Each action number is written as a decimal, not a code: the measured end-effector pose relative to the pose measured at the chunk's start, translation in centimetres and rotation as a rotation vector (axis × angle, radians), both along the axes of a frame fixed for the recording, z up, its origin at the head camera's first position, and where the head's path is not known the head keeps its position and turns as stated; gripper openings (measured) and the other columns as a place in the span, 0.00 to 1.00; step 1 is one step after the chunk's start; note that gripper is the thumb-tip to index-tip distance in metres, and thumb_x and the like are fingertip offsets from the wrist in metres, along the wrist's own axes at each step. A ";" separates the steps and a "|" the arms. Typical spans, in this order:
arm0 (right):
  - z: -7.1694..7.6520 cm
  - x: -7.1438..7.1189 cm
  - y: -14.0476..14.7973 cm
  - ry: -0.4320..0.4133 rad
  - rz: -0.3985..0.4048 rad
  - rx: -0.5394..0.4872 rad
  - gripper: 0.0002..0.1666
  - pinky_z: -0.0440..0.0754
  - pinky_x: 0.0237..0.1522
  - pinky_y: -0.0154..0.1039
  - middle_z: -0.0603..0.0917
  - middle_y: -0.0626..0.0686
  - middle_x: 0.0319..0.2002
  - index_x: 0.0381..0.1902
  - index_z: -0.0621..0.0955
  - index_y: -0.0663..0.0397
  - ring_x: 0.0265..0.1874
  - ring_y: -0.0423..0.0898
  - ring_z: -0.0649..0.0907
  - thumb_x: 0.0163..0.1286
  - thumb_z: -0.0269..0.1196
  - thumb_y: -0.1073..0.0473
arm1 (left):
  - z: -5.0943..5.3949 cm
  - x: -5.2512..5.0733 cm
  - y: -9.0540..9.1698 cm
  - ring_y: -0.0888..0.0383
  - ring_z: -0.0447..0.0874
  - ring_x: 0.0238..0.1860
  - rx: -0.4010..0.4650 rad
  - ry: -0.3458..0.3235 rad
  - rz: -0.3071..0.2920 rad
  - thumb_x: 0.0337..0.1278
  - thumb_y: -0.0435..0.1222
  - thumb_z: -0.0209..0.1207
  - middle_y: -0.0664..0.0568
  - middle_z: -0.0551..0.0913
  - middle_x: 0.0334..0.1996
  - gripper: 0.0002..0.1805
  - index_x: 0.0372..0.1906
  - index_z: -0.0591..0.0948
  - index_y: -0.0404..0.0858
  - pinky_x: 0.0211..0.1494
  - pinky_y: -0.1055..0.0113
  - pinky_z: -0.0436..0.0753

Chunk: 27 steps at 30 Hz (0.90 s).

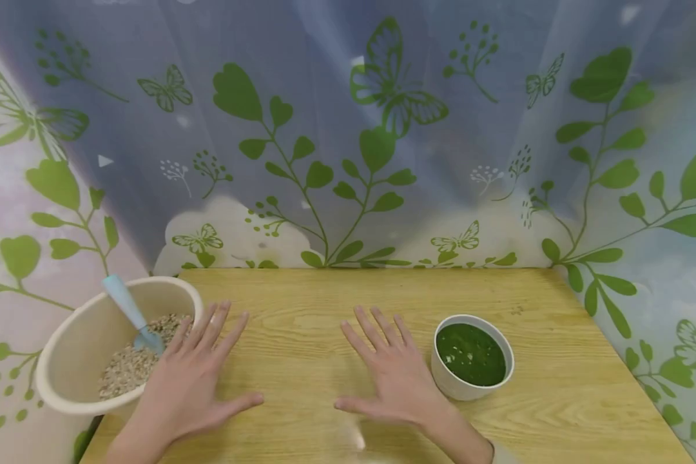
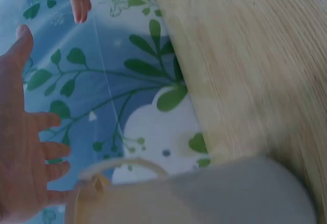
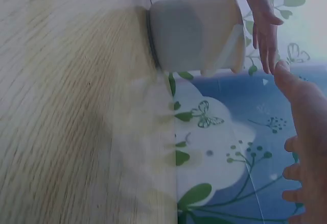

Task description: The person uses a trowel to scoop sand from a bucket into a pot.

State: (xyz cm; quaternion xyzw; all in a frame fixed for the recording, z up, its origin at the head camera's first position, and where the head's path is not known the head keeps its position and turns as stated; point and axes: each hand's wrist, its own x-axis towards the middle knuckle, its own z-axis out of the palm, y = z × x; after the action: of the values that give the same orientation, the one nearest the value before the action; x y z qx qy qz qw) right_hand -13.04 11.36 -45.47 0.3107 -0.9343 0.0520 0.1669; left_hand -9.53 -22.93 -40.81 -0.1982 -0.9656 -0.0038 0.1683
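My left hand [image 1: 193,380], fingers straight and spread, is palm down beside the right rim of a cream bucket [image 1: 49,374], overlapping it in the head view. The bucket holds pale grainy material [image 1: 124,368] and a light blue scoop [image 1: 126,304] leaning on its rim. My right hand [image 1: 397,383] is spread the same way, just left of a white bowl [image 1: 461,392] of dark green contents [image 1: 470,354]. Neither hand holds anything. The left wrist view shows the left hand [image 2: 25,147] near the bucket [image 2: 204,196]; the right wrist view shows the right hand [image 3: 309,137].
A light wooden table [image 1: 301,335] lies under the hands, with its back edge against a curtain [image 1: 325,148] printed with green leaves and butterflies. The same print hangs at both sides. The bucket stands at the table's left edge, the bowl at the right.
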 end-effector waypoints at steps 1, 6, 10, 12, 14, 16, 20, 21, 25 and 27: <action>0.0 0.0 -0.4 -0.015 0.009 0.003 0.67 0.63 0.80 0.67 0.52 0.52 0.87 0.85 0.59 0.40 0.85 0.59 0.59 0.57 0.58 0.11 | 0.1 0.1 -0.6 0.35 0.61 0.82 0.001 0.001 0.012 0.48 0.81 0.57 0.36 0.58 0.83 0.66 0.86 0.54 0.49 0.79 0.32 0.63; 0.2 -0.4 -2.8 -0.088 0.068 0.003 0.67 0.60 0.82 0.65 0.47 0.48 0.88 0.87 0.50 0.34 0.86 0.56 0.55 0.61 0.54 0.10 | 0.1 0.8 -3.6 0.35 0.58 0.83 0.006 0.037 0.081 0.47 0.80 0.59 0.33 0.62 0.82 0.67 0.86 0.55 0.46 0.87 0.37 0.44; 0.5 -0.7 -4.6 -0.114 0.117 0.012 0.67 0.59 0.82 0.65 0.43 0.48 0.88 0.87 0.40 0.31 0.87 0.56 0.54 0.63 0.52 0.11 | -0.3 1.5 -5.8 0.36 0.50 0.86 0.037 0.036 0.139 0.48 0.77 0.62 0.34 0.57 0.84 0.66 0.85 0.56 0.45 0.88 0.38 0.38; 0.5 -0.8 -5.3 -0.115 0.136 0.019 0.67 0.60 0.82 0.65 0.42 0.48 0.88 0.87 0.39 0.31 0.87 0.56 0.54 0.63 0.52 0.11 | -0.5 1.9 -6.7 0.36 0.48 0.86 0.056 0.023 0.170 0.48 0.76 0.63 0.34 0.54 0.84 0.66 0.86 0.55 0.45 0.86 0.32 0.42; 0.5 -0.8 -5.9 -0.110 0.153 0.029 0.67 0.60 0.82 0.65 0.42 0.48 0.88 0.87 0.38 0.31 0.87 0.56 0.53 0.63 0.51 0.11 | -0.7 2.1 -7.6 0.35 0.47 0.86 0.078 0.006 0.197 0.48 0.76 0.64 0.33 0.54 0.84 0.66 0.86 0.55 0.45 0.84 0.29 0.45; 0.4 -0.8 -6.6 -0.095 0.170 0.046 0.67 0.59 0.82 0.65 0.42 0.48 0.88 0.87 0.40 0.31 0.87 0.56 0.54 0.63 0.50 0.10 | -0.9 2.3 -8.5 0.33 0.47 0.86 0.099 -0.011 0.221 0.48 0.75 0.65 0.31 0.55 0.83 0.66 0.86 0.55 0.45 0.82 0.27 0.45; 0.4 -0.6 -8.0 -0.074 0.211 0.077 0.68 0.59 0.83 0.64 0.41 0.50 0.88 0.87 0.42 0.33 0.87 0.56 0.53 0.62 0.49 0.09 | -1.2 2.3 -10.4 0.27 0.48 0.84 0.117 -0.045 0.260 0.49 0.73 0.66 0.27 0.55 0.82 0.66 0.86 0.54 0.44 0.82 0.25 0.41; 0.4 -0.6 -8.4 -0.073 0.222 0.082 0.68 0.58 0.83 0.64 0.40 0.50 0.88 0.87 0.42 0.33 0.87 0.56 0.52 0.62 0.49 0.09 | -1.3 2.3 -10.9 0.26 0.47 0.83 0.117 -0.047 0.270 0.50 0.73 0.66 0.26 0.54 0.82 0.66 0.86 0.53 0.45 0.82 0.25 0.40; 0.4 -0.6 -10.0 -0.069 0.267 0.081 0.68 0.58 0.83 0.64 0.38 0.50 0.88 0.87 0.40 0.32 0.87 0.56 0.50 0.62 0.50 0.10 | -1.6 2.0 -12.8 0.26 0.42 0.84 0.109 -0.067 0.306 0.54 0.72 0.64 0.24 0.51 0.82 0.65 0.87 0.48 0.45 0.80 0.23 0.40; 0.4 -0.7 -10.9 -0.063 0.282 0.084 0.68 0.58 0.83 0.64 0.38 0.50 0.88 0.87 0.40 0.33 0.87 0.56 0.50 0.62 0.50 0.10 | -1.7 1.8 -13.6 0.26 0.38 0.85 0.098 -0.078 0.324 0.56 0.71 0.62 0.24 0.47 0.83 0.64 0.87 0.47 0.44 0.75 0.19 0.45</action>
State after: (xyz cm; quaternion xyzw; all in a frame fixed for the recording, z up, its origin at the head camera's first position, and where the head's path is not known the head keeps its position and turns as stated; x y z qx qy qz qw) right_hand -13.78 0.51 -45.07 0.4439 -0.8874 0.0454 0.1155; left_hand -7.77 -36.50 -42.53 -0.0312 -0.9894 -0.0312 0.1387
